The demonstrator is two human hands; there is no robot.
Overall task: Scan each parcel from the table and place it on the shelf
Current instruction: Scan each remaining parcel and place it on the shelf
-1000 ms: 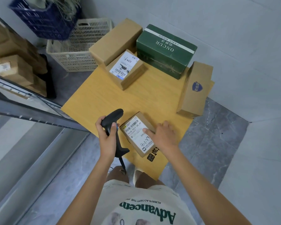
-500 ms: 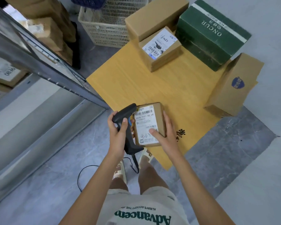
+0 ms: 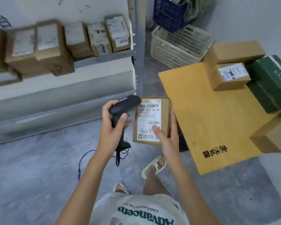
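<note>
- Gripping black scanner [image 3: 124, 106] by its handle: left hand [image 3: 111, 127], fingers curled round it, scanner head just beside parcel label
- Right hand [image 3: 166, 136] clamped on small brown parcel [image 3: 152, 120], thumb on white label, held over floor, left of worktop [image 3: 206, 114]
- Shelf [image 3: 102, 58] far left w/ boxes in a row
- Green box [image 3: 271, 83] + other cartons on worktop, far right

Both forearms reach up from the bottom of the frame. The left hand [image 3: 111, 127] grips a scanner [image 3: 122, 111]; the right hand [image 3: 166, 137] holds a parcel [image 3: 152, 120], thumb on its label.
</note>
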